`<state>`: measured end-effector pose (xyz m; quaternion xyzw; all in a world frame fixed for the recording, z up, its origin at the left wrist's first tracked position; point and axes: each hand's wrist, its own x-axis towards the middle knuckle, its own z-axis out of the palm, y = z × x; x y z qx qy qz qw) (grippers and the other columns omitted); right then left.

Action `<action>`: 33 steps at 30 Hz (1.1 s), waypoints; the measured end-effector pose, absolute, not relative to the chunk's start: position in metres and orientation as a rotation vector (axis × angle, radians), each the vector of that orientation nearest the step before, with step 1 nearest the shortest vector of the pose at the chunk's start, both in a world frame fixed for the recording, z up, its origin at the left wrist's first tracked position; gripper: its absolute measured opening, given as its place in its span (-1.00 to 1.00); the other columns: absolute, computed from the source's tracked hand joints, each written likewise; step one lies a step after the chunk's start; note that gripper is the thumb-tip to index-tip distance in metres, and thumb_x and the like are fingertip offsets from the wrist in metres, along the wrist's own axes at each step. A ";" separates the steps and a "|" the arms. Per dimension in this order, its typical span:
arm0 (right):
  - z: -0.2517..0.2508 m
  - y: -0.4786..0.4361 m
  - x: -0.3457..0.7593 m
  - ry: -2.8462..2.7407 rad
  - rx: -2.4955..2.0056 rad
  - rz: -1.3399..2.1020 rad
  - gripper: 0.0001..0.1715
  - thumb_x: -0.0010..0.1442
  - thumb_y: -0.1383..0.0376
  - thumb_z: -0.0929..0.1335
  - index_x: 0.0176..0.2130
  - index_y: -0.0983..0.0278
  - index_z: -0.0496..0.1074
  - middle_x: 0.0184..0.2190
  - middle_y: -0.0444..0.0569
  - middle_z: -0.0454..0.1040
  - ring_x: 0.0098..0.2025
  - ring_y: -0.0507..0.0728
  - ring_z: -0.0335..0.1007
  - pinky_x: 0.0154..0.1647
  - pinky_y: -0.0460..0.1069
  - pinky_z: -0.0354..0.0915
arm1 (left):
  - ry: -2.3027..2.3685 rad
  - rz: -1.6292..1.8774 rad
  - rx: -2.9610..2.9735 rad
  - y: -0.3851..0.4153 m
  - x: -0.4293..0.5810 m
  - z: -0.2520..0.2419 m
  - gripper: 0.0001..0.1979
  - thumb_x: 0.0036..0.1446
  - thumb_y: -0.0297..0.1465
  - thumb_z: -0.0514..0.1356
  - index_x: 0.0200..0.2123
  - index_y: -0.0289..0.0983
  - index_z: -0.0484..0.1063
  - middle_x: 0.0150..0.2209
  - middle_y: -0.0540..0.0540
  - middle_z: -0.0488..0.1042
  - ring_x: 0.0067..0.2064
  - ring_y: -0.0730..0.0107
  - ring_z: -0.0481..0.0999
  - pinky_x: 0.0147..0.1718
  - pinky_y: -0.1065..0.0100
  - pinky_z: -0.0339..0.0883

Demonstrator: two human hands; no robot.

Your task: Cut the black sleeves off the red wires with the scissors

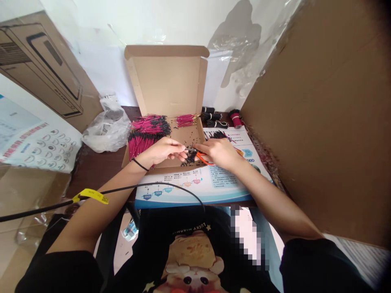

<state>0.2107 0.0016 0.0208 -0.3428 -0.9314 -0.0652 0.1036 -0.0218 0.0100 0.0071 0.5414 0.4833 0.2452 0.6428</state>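
Note:
My left hand (167, 151) is closed in a pinch over the open cardboard box (166, 167); what its fingertips hold is too small to name. Opposite it, my right hand (217, 152) grips a tool with orange handles (204, 158), its dark tip close to the left fingertips. Under the fingers lies a pile of small black pieces (191, 156). Bundles of pink wires with black ends (151, 125) fill the box's left side. A smaller pink bundle (186, 120) with gold-coloured tips sits at the back right.
Black wire bundles (212, 116) and a pink roll (235, 118) lie behind the box on the right. A crumpled plastic bag (106, 126) is at left. Large cardboard (324, 122) stands at right. A black cable (122, 188) crosses my left forearm.

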 end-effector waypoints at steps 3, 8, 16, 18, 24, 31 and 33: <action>0.022 0.002 0.212 -2.745 -0.964 -0.230 -0.60 0.30 0.09 0.22 -0.06 0.24 0.47 -0.37 -0.04 0.54 -0.36 0.10 0.38 -0.46 0.01 0.00 | 1.112 0.559 1.226 0.010 -0.021 0.008 -0.85 0.14 -0.41 0.22 -0.38 -0.40 0.53 -0.38 -0.20 0.61 -0.41 0.45 0.59 -0.62 0.58 0.11; 0.024 0.002 0.211 -2.769 -0.934 -0.292 -0.56 0.33 0.08 0.20 -0.05 0.27 0.47 -0.41 -0.02 0.52 -0.35 0.11 0.36 -0.43 0.03 0.00 | 1.102 0.565 1.219 0.010 -0.021 0.008 -0.87 0.12 -0.43 0.24 -0.39 -0.40 0.53 -0.40 -0.19 0.61 -0.43 0.45 0.59 -0.63 0.57 0.11; 0.024 0.001 0.211 -2.788 -0.937 -0.290 -0.55 0.32 0.05 0.21 -0.03 0.26 0.46 -0.42 -0.04 0.51 -0.38 0.09 0.35 -0.46 0.02 -0.04 | 1.086 0.573 1.226 0.010 -0.021 0.006 -0.87 0.11 -0.45 0.23 -0.40 -0.39 0.54 -0.42 -0.18 0.61 -0.45 0.45 0.59 -0.60 0.55 0.13; 0.025 0.000 0.212 -2.784 -0.930 -0.295 -0.55 0.33 0.05 0.20 -0.03 0.25 0.46 -0.41 -0.04 0.51 -0.37 0.09 0.35 -0.45 0.02 -0.03 | 1.083 0.573 1.230 0.009 -0.022 0.006 -0.87 0.10 -0.44 0.25 -0.41 -0.39 0.55 -0.42 -0.19 0.60 -0.45 0.45 0.59 -0.59 0.55 0.14; 0.029 -0.001 0.212 -2.800 -0.932 -0.342 -0.54 0.34 0.06 0.18 -0.03 0.26 0.46 -0.42 -0.04 0.51 -0.36 0.10 0.35 -0.44 0.02 -0.03 | 1.082 0.573 1.244 0.008 -0.022 0.007 -0.84 0.05 -0.38 0.29 -0.40 -0.40 0.56 -0.41 -0.22 0.60 -0.44 0.42 0.58 -0.57 0.50 0.17; 0.025 0.002 0.213 -2.805 -0.937 -0.303 -0.56 0.33 0.06 0.20 -0.02 0.24 0.46 -0.45 -0.05 0.51 -0.38 0.08 0.34 -0.47 0.01 -0.07 | 1.078 0.570 1.241 0.009 -0.022 0.007 -0.86 0.08 -0.41 0.27 -0.40 -0.40 0.56 -0.45 -0.19 0.59 -0.45 0.43 0.59 -0.57 0.51 0.18; 0.024 0.003 0.213 -2.798 -0.927 -0.272 -0.57 0.32 0.07 0.21 -0.03 0.25 0.47 -0.44 -0.05 0.52 -0.38 0.08 0.34 -0.47 0.01 -0.06 | 1.079 0.567 1.236 0.009 -0.022 0.006 -0.86 0.10 -0.43 0.25 -0.40 -0.40 0.55 -0.45 -0.18 0.59 -0.45 0.44 0.59 -0.57 0.52 0.18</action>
